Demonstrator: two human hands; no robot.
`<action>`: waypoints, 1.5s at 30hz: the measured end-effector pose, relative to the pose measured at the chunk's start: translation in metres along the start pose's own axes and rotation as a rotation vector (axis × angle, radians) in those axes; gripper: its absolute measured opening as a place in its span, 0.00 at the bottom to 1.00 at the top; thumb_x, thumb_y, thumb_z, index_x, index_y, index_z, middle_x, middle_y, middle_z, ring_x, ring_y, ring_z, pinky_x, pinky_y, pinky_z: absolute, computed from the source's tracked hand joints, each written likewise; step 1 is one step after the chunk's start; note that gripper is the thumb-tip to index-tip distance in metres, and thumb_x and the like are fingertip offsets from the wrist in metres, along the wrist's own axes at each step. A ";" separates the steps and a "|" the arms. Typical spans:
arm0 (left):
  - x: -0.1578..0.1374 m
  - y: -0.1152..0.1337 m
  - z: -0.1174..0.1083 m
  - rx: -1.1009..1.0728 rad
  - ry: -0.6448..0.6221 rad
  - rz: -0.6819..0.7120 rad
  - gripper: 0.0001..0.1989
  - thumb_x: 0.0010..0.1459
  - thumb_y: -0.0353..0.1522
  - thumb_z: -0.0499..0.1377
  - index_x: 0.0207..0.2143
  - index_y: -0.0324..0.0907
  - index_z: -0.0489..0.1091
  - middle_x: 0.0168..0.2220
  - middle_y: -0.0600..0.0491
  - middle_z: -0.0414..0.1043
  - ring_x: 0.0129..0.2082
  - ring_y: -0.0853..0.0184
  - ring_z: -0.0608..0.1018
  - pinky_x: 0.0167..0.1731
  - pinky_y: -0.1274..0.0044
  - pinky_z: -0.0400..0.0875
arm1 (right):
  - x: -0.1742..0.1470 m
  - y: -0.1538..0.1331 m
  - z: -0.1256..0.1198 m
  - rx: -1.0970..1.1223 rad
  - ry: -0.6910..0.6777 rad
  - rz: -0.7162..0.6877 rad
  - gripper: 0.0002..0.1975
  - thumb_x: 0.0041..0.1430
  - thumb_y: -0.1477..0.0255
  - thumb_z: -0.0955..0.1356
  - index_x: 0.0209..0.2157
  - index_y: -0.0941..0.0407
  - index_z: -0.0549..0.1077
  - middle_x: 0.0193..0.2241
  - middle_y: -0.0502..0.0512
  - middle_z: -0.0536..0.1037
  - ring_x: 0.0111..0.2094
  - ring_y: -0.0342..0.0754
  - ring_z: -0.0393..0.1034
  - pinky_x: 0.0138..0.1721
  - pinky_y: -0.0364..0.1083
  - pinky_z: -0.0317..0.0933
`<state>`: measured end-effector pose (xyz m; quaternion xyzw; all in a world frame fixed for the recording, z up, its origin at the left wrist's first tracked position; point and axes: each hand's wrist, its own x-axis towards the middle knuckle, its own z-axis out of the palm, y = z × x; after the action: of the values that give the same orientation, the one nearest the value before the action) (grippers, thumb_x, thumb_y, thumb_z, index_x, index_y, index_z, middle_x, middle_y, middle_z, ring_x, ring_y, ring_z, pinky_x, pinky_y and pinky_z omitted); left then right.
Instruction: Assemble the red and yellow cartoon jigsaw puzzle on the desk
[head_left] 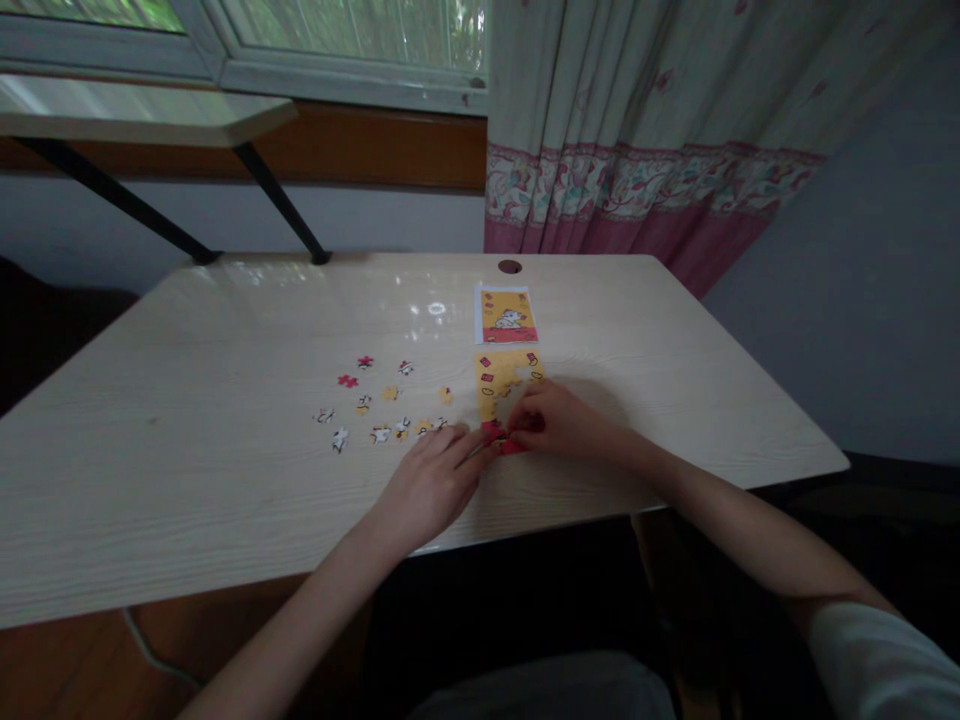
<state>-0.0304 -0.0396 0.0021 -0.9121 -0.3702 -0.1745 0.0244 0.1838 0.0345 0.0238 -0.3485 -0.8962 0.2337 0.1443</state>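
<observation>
A partly assembled jigsaw puzzle (489, 371), yellow above with a red strip along the bottom, lies before me with a gap in its middle. My left hand (439, 475) rests at its lower left corner, fingers stretched out and the tips touching the red edge. Over the lower right part, my right hand (551, 418) is closed in a pinch on a red puzzle piece (511, 436), mostly hidden by the fingers. Several loose puzzle pieces (381, 434), white, yellow and red, are scattered left of the puzzle. Some lie close to my left fingers.
A reference picture card (509, 317) showing a white animal lies just behind the puzzle. All this is on a pale wooden table (225, 480) with a round cable hole (510, 267) near its back edge. A raised shelf (150, 112) on black legs stands at the back left.
</observation>
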 end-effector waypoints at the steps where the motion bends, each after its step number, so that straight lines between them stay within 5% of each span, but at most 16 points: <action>1: 0.000 0.000 0.000 0.004 -0.009 -0.001 0.14 0.57 0.25 0.54 0.46 0.39 0.70 0.50 0.46 0.71 0.41 0.59 0.69 0.40 0.67 0.68 | 0.001 -0.001 -0.001 0.022 -0.025 0.022 0.04 0.50 0.77 0.70 0.28 0.56 0.77 0.27 0.50 0.75 0.30 0.42 0.67 0.33 0.41 0.58; 8: 0.001 0.001 -0.002 0.046 -0.026 0.021 0.15 0.59 0.25 0.52 0.47 0.37 0.69 0.49 0.46 0.72 0.40 0.60 0.69 0.38 0.68 0.67 | 0.007 -0.004 -0.002 0.139 -0.096 0.177 0.06 0.53 0.72 0.67 0.25 0.57 0.75 0.20 0.48 0.74 0.20 0.39 0.64 0.23 0.40 0.53; 18: 0.002 0.001 -0.005 -0.073 -0.033 -0.015 0.16 0.57 0.24 0.52 0.48 0.37 0.69 0.48 0.45 0.72 0.42 0.58 0.69 0.39 0.67 0.67 | 0.015 -0.011 -0.011 0.136 -0.062 0.265 0.05 0.52 0.73 0.68 0.24 0.58 0.73 0.21 0.49 0.74 0.22 0.40 0.65 0.24 0.40 0.56; 22: 0.007 -0.002 -0.010 -0.262 0.021 -0.067 0.14 0.58 0.25 0.52 0.46 0.38 0.70 0.46 0.46 0.73 0.42 0.60 0.70 0.42 0.67 0.68 | 0.008 0.005 -0.008 0.373 0.017 0.234 0.09 0.54 0.67 0.68 0.31 0.59 0.74 0.25 0.51 0.76 0.24 0.41 0.67 0.27 0.41 0.60; 27: 0.030 -0.006 -0.010 -0.484 0.193 -0.374 0.08 0.56 0.30 0.55 0.37 0.39 0.73 0.31 0.50 0.75 0.31 0.67 0.73 0.33 0.74 0.69 | -0.001 0.013 0.004 0.718 0.171 0.238 0.13 0.51 0.63 0.70 0.37 0.57 0.76 0.32 0.53 0.78 0.30 0.42 0.70 0.32 0.43 0.65; 33: 0.053 -0.012 0.003 -0.813 0.187 -0.666 0.08 0.50 0.36 0.61 0.28 0.40 0.75 0.18 0.56 0.69 0.17 0.74 0.65 0.18 0.80 0.58 | -0.001 0.004 0.013 0.837 0.268 0.286 0.15 0.46 0.60 0.72 0.30 0.57 0.75 0.25 0.50 0.77 0.25 0.41 0.68 0.28 0.42 0.64; 38: 0.059 -0.013 0.006 -1.101 0.255 -0.691 0.09 0.48 0.36 0.62 0.28 0.38 0.73 0.22 0.54 0.72 0.21 0.73 0.69 0.22 0.80 0.63 | -0.003 0.005 0.016 0.693 0.259 0.228 0.14 0.47 0.60 0.72 0.28 0.57 0.73 0.23 0.49 0.74 0.23 0.39 0.65 0.26 0.41 0.61; 45: 0.062 -0.014 -0.002 -1.237 0.173 -0.692 0.06 0.49 0.32 0.62 0.30 0.38 0.73 0.28 0.52 0.76 0.26 0.71 0.74 0.28 0.78 0.69 | -0.011 0.004 0.004 0.271 0.457 0.040 0.12 0.55 0.67 0.69 0.41 0.53 0.75 0.30 0.52 0.76 0.30 0.42 0.68 0.33 0.43 0.63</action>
<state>0.0008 0.0123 0.0234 -0.5719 -0.4685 -0.4219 -0.5248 0.1918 0.0284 0.0170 -0.3871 -0.7938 0.2698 0.3836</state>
